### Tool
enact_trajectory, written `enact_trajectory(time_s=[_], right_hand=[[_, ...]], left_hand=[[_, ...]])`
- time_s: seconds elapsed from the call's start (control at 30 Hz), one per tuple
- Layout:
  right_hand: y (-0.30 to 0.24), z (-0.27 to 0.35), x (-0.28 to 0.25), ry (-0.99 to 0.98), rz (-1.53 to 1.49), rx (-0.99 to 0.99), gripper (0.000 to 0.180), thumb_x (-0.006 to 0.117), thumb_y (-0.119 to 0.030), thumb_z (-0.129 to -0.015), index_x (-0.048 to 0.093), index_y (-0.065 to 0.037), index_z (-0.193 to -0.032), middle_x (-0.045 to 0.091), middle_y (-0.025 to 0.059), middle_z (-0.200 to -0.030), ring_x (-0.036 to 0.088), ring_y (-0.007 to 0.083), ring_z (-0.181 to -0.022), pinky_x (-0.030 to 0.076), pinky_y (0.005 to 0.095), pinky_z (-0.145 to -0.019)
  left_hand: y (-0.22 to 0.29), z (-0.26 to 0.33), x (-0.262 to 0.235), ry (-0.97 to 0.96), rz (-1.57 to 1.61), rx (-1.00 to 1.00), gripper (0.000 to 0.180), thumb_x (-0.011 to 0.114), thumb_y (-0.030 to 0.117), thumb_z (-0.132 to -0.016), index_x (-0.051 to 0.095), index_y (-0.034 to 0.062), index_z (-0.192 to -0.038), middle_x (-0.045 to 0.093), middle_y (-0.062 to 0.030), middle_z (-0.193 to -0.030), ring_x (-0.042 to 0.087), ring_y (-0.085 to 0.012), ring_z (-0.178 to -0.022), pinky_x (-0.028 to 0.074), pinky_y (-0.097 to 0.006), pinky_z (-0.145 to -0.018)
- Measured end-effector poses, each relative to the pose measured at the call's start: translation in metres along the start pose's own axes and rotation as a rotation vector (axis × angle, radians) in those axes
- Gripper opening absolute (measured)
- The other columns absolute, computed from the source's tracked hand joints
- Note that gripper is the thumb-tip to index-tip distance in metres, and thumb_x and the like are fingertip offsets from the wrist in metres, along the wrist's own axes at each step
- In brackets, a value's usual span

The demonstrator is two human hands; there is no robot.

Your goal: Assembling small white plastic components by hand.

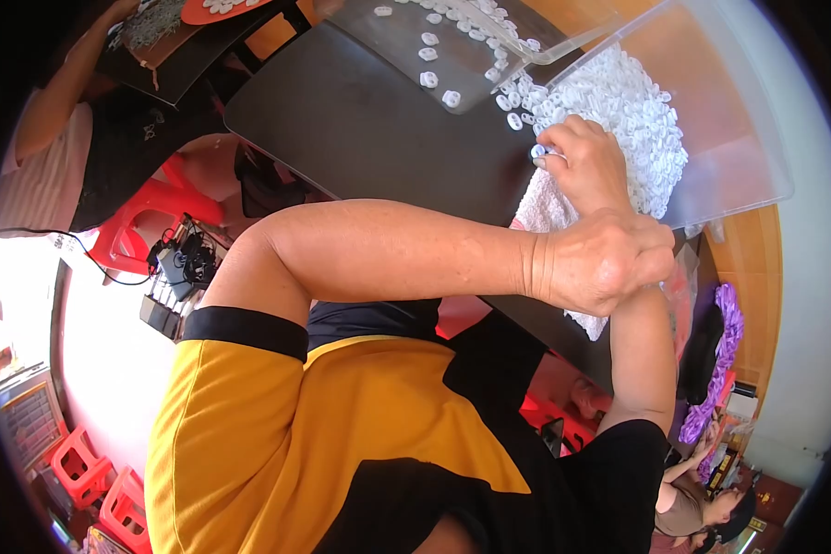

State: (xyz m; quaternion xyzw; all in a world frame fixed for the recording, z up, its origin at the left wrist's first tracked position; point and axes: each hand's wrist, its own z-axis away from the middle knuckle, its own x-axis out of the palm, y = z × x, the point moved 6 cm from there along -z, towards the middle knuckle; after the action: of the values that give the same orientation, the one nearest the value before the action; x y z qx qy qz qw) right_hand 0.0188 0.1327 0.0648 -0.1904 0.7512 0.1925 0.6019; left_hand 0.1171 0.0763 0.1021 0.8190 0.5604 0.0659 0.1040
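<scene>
a dark table bears loose white pieces and a cloth.

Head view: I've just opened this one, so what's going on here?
The wearer's bare right hand pinches a small white-and-blue piece between thumb and finger, beside a big heap of small white oval pieces at a clear plastic container. A few loose ones lie on the dark, smooth tabletop. The left hand, curled, crosses over the right wrist; its fingertips are hidden. A white textured cloth lies beneath the arms.
</scene>
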Motion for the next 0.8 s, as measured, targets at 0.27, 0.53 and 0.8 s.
enact_trajectory(time_s=[0.27, 0.53, 0.8], right_hand=[[-0.003, -0.004, -0.003, 0.015, 0.003, -0.090, 0.012, 0.069, -0.010, -0.072, 0.062, -0.008, -0.083, 0.060, 0.0065, -0.084, 0.057, 0.0303, -0.088, 0.043, 0.0431, -0.074], [0.011, 0.002, 0.002, 0.101, -0.387, -0.277, 0.015, 0.064, -0.008, -0.076, 0.055, -0.005, -0.088, 0.058, 0.0129, -0.090, 0.056, 0.0349, -0.089, 0.044, 0.0443, -0.074], [-0.023, -0.006, -0.020, 0.549, -0.631, -0.163, 0.018, 0.062, -0.010, -0.079, 0.057, -0.004, -0.096, 0.059, 0.0127, -0.094, 0.056, 0.0327, -0.089, 0.043, 0.0427, -0.077]], left_hand=[[-0.013, 0.003, 0.002, 0.015, -0.018, -0.066, 0.023, 0.061, -0.007, -0.067, 0.055, 0.0004, -0.088, 0.053, -0.0146, -0.080, 0.057, -0.0354, -0.074, 0.048, -0.040, -0.065], [-0.030, -0.020, -0.041, 0.239, -0.169, -0.179, 0.010, 0.064, -0.001, -0.081, 0.059, 0.0005, -0.090, 0.060, -0.0085, -0.077, 0.061, -0.0218, -0.067, 0.048, -0.031, -0.063], [-0.046, -0.015, -0.054, 0.319, -0.022, -0.408, 0.007, 0.063, -0.002, -0.085, 0.059, 0.0004, -0.091, 0.059, -0.0038, -0.084, 0.057, -0.0111, -0.077, 0.048, -0.024, -0.071]])
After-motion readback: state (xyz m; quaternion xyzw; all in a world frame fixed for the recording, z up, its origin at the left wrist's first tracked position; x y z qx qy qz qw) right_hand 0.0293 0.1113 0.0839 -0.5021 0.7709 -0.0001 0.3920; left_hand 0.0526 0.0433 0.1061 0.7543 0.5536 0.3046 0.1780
